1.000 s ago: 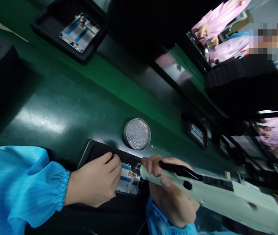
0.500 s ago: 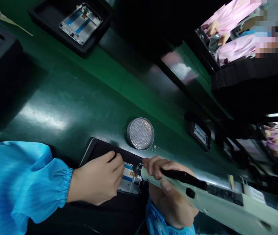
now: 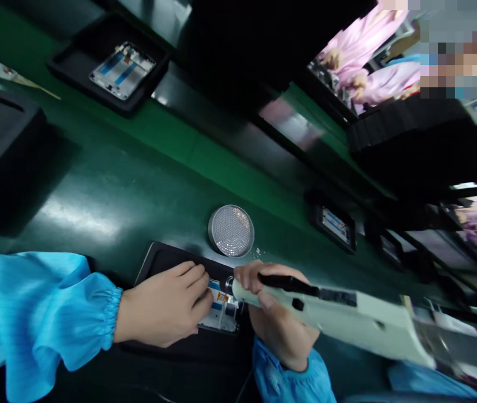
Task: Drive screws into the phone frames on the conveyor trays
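My right hand (image 3: 274, 296) is wrapped around a pale green electric screwdriver (image 3: 339, 313) with a black lever. Its tip points down over the right part of an opened phone (image 3: 221, 322), whose silver frame shows blue strips and an orange flex cable. That phone lies in a black tray (image 3: 160, 258). From the left, my left hand (image 3: 169, 305) curls over the phone's end and grips it, fingertips partly hidden. Just beyond the tray stands a round grey screw dish (image 3: 232, 230) with a dimpled top and tiny screws. A few loose screws (image 3: 257, 253) lie beside it.
Another opened phone (image 3: 123, 70) sits in a black tray at the upper left, and one more (image 3: 335, 223) at the right. Tweezers (image 3: 24, 78) and a black block (image 3: 3, 129) are on the left. People in pink work across the bench.
The view has shifted slightly. The screwdriver's rear end has swung up and leftward in view, its tip still over the phone. My left hand stays on the phone.
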Motion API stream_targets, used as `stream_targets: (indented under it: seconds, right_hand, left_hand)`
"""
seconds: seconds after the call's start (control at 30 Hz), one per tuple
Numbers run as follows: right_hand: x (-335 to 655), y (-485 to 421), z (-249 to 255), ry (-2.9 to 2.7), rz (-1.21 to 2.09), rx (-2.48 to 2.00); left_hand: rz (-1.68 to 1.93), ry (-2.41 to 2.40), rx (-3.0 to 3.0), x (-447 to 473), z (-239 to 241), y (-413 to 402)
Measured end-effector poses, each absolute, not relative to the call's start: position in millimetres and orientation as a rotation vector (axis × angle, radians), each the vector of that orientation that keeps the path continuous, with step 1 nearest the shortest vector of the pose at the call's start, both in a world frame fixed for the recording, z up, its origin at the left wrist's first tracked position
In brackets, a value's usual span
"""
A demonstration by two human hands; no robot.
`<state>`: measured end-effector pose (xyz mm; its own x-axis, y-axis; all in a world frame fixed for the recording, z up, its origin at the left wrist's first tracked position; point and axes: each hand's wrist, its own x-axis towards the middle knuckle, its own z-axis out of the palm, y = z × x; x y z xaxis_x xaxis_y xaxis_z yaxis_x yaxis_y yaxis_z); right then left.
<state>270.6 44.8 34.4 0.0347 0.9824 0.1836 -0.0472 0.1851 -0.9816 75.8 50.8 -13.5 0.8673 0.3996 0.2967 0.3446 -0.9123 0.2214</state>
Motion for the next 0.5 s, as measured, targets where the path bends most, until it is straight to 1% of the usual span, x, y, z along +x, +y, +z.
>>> stream_targets:
  seconds: [0.2,0.3,0.5]
  right_hand:
    - [307,73,64,-0.982,0.766,-1.061]
    - [325,83,72,-0.915,0.633,-1.062]
    - [339,84,70,-0.895,0.624,-1.042]
  left_hand:
    - [0.67,0.557,3.092,73,11,36]
    - [0.666,0.461,3.129,69,25,26]
    - [0.661,0.381,3.071,71,44,22]
